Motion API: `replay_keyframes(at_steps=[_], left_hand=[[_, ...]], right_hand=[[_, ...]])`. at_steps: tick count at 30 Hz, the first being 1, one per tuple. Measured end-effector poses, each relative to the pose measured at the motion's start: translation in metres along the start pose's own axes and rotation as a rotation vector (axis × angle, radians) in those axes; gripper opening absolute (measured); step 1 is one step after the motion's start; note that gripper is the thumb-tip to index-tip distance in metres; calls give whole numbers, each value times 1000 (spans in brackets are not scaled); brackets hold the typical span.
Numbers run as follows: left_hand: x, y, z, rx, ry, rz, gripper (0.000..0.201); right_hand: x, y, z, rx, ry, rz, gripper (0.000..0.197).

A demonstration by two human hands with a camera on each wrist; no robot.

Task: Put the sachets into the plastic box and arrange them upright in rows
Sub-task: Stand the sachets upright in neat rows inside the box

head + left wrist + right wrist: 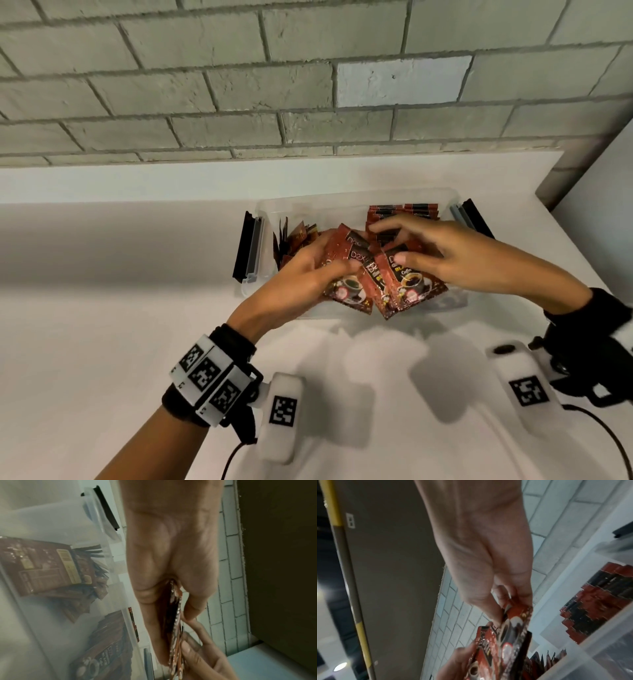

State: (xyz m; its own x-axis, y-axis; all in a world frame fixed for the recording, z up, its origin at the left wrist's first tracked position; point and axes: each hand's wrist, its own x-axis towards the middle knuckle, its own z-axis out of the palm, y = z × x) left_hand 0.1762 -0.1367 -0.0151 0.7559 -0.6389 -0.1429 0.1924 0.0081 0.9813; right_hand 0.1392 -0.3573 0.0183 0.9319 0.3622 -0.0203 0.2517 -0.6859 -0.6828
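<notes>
Both hands hold a fan of several red coffee sachets (376,274) above the clear plastic box (342,198). My left hand (318,263) pinches the left part of the bunch, thumb on the front. My right hand (411,253) pinches the right sachets (513,631), thumb on the front face. In the left wrist view the sachets (175,635) show edge-on between thumb and fingers. Inside the box a row of sachets (404,210) stands upright at the back right, and a looser group (294,240) leans at the left.
The box stands on a white counter (120,308) against a grey brick wall (239,85). Black and grey lid clips stick out at the box's left end (248,246) and right end (469,216). A wall corner (589,164) closes the counter's right side.
</notes>
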Motion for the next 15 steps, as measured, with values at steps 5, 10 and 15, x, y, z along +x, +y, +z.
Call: replay_keyframes(at_steps=[5, 10, 15], left_hand=[[-1, -6, 1, -241, -13, 3, 36], [4, -6, 13, -276, -16, 22, 34], [16, 15, 18, -207, -25, -2, 44]], right_hand=[[-9, 7, 12, 232, 102, 94, 25], [-1, 5, 18, 204, 223, 158, 12], [20, -4, -1, 170, 279, 193, 20]])
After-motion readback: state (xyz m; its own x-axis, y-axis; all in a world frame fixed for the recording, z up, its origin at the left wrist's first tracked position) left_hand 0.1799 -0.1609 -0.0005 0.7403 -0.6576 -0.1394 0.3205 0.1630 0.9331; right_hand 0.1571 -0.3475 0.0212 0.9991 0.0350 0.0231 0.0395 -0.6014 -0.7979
